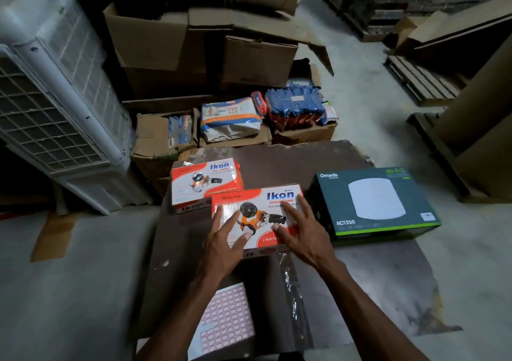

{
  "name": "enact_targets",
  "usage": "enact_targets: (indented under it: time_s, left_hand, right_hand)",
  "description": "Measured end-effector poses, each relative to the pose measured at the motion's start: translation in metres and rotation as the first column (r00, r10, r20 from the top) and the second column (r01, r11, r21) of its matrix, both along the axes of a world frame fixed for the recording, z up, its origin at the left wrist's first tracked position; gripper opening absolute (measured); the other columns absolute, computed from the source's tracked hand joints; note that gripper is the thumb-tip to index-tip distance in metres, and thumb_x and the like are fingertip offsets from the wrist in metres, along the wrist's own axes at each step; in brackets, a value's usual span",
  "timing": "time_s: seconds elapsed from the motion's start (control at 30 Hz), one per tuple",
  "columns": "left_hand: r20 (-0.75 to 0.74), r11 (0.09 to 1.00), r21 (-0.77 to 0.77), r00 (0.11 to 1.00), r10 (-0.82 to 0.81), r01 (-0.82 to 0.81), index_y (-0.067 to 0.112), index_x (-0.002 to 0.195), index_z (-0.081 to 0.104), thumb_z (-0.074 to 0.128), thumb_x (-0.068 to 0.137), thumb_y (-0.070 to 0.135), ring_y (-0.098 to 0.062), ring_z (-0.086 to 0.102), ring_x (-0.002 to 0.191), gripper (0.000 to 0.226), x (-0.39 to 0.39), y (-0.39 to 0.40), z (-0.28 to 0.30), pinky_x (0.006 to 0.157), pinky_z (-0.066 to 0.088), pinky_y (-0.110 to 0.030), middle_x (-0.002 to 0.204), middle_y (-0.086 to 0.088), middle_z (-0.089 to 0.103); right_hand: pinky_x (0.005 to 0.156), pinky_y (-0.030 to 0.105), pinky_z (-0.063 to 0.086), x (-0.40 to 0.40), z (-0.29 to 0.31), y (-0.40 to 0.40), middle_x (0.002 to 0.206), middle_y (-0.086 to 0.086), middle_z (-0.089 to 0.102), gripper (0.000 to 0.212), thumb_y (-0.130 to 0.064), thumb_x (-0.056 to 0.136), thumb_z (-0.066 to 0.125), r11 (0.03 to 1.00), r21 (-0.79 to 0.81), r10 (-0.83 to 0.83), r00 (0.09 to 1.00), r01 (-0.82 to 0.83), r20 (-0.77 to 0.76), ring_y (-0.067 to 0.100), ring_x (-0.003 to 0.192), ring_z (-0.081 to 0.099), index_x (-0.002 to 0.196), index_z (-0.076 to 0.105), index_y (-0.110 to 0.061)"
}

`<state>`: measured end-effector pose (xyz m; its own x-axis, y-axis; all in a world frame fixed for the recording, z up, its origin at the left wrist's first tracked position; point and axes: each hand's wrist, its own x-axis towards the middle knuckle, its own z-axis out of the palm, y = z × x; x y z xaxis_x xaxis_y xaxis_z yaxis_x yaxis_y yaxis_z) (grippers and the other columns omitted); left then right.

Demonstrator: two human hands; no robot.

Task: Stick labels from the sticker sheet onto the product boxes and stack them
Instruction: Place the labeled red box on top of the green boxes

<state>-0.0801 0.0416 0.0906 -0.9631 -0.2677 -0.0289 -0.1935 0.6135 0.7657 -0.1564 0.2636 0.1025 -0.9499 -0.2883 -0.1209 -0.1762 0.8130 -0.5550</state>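
Note:
An orange and white Ikon tape-dispenser box (256, 203) lies on the dark board (360, 272) in the middle. My left hand (225, 239) rests flat on its left half, fingers spread. My right hand (303, 230) lies flat on its right half, fingers apart. A second Ikon box (205, 180) sits just behind it to the left, and the near box overlaps its front corner. A dark green Omada Wi-Fi box (374, 203) lies to the right. The sticker sheet (227, 322), a grid of red-edged labels, lies near me under my left forearm.
A clear plastic strip (288, 280) lies beside the sheet. Open cartons of packaged goods (230, 122) stand behind the board. A white air cooler (55, 97) fills the left. Wooden pallets (424, 81) and cardboard panels stand at the right on the concrete floor.

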Motion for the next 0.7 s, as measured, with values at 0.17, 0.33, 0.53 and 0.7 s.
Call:
enact_targets:
  time_s: [0.17,0.33,0.53,0.7]
  left_hand:
    - [-0.029,0.998,-0.005,0.998,-0.055,0.055,0.026,0.144,0.056,0.078,0.087,0.037,-0.019,0.031,0.150,0.062,-0.048,0.062,-0.003,0.112,0.040,-0.034,0.167,0.002,0.023]
    - [-0.036,0.982,0.032,0.983,-0.183,0.184,0.024,0.146,0.054,0.079,0.086,0.030,-0.018,0.027,0.150,0.065,-0.110,0.140,-0.006,0.114,0.031,-0.028,0.167,0.003,0.020]
    - [0.001,0.955,0.057,0.956,-0.293,0.292,0.021,0.148,0.051,0.062,0.098,0.016,-0.022,0.021,0.153,0.052,-0.166,0.217,-0.029,0.121,0.026,-0.031,0.168,-0.002,0.016]
    - [0.000,0.942,0.016,0.942,-0.335,0.335,0.021,0.149,0.050,0.053,0.099,0.010,-0.025,0.024,0.152,0.051,-0.186,0.255,-0.053,0.118,0.035,-0.044,0.169,-0.001,0.016]
  right_hand:
    - [0.106,0.048,0.045,-0.041,0.001,0.069,0.170,-0.012,0.009,0.072,-0.075,0.087,0.056,0.996,-0.046,-0.073,0.997,0.073,0.006,0.027,0.141,0.048,0.151,0.039,-0.047]
    - [0.109,0.047,0.044,-0.095,0.000,0.157,0.169,-0.012,0.017,0.070,-0.067,0.087,0.064,0.986,-0.071,-0.154,0.988,0.153,-0.011,0.018,0.146,0.040,0.149,0.044,-0.045]
    - [0.110,0.052,0.043,-0.149,-0.025,0.250,0.169,-0.013,0.015,0.062,-0.069,0.093,0.049,0.992,-0.029,-0.124,0.992,0.124,0.006,0.018,0.148,0.036,0.151,0.041,-0.048]
    - [0.106,0.046,0.045,-0.169,-0.045,0.297,0.170,-0.007,0.016,0.056,-0.058,0.098,0.035,0.994,-0.059,-0.096,0.995,0.094,-0.031,0.021,0.149,0.032,0.152,0.041,-0.044]
